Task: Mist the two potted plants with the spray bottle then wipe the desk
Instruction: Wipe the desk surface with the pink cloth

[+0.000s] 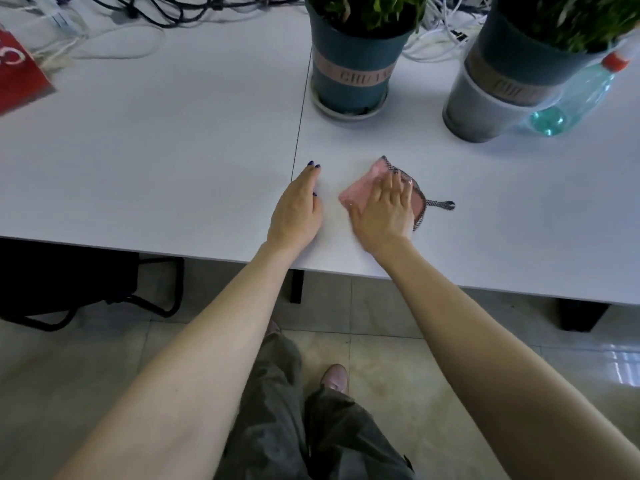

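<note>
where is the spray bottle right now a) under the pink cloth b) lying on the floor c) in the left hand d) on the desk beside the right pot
d, the spray bottle stands on the desk against the right pot, with neither hand on it.

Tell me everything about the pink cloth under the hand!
The pink cloth is a small, soft-looking square with a dark, patterned trim and a little hanging loop sticking out to the right. It lies flat on the white desk, near the front edge, in front of the two plant pots. The right hand presses flat on top of it, fingers spread, covering much of it. The left hand does not touch it.
</note>
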`<state>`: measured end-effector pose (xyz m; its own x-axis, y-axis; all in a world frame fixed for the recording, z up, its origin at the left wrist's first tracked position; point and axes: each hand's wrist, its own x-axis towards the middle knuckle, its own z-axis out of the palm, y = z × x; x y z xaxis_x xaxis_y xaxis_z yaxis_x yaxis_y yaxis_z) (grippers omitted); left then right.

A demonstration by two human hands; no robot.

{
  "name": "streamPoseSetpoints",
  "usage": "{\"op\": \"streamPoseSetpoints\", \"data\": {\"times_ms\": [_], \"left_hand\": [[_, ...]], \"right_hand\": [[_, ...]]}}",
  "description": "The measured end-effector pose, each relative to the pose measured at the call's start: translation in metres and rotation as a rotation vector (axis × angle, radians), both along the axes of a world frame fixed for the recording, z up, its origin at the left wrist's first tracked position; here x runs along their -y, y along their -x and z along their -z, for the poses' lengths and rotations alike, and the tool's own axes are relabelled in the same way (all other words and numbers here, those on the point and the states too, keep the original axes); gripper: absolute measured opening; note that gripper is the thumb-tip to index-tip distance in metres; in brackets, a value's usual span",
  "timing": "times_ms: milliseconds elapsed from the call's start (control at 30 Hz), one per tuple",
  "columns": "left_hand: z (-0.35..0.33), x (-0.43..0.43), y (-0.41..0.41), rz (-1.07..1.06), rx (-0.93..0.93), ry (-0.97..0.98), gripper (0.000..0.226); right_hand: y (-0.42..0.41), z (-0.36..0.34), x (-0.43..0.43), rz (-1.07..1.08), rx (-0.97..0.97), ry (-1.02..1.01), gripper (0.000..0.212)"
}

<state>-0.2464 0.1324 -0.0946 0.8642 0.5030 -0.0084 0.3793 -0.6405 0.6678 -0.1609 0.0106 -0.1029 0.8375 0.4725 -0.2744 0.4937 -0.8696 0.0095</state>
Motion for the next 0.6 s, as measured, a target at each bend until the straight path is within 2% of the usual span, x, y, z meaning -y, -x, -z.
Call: {"op": "streamPoseSetpoints", "data": {"times_ms": [100, 167, 233, 433, 533, 600], "left_hand": [[0.002, 0.013, -0.023, 0.004, -0.036, -0.022, 0.051], [0.003, 0.018, -0.035, -0.028, -0.083, -0.039, 0.051], [0.004, 0.019, -0.048, -0.058, -0.118, -0.068, 0.051], [0.005, -0.013, -0.078, -0.175, -0.194, -0.128, 0.05], [0.006, -0.035, -0.098, -0.193, -0.184, -0.144, 0.05], [0.006, -0.047, -0.11, -0.209, -0.163, -0.125, 0.05]], "right_hand": [[-0.009, -0.004, 0.026, 0.104, -0.068, -0.053, 0.075], [-0.003, 0.002, 0.036, 0.047, -0.147, -0.139, 0.072], [-0.002, 0.008, 0.047, -0.03, -0.137, -0.19, 0.071], [-0.059, 0.014, 0.033, -0.074, -0.113, -0.216, 0.067], [-0.099, 0.022, 0.017, -0.053, -0.104, -0.227, 0.06], [-0.126, 0.027, 0.006, -0.079, -0.12, -0.204, 0.064]]}}
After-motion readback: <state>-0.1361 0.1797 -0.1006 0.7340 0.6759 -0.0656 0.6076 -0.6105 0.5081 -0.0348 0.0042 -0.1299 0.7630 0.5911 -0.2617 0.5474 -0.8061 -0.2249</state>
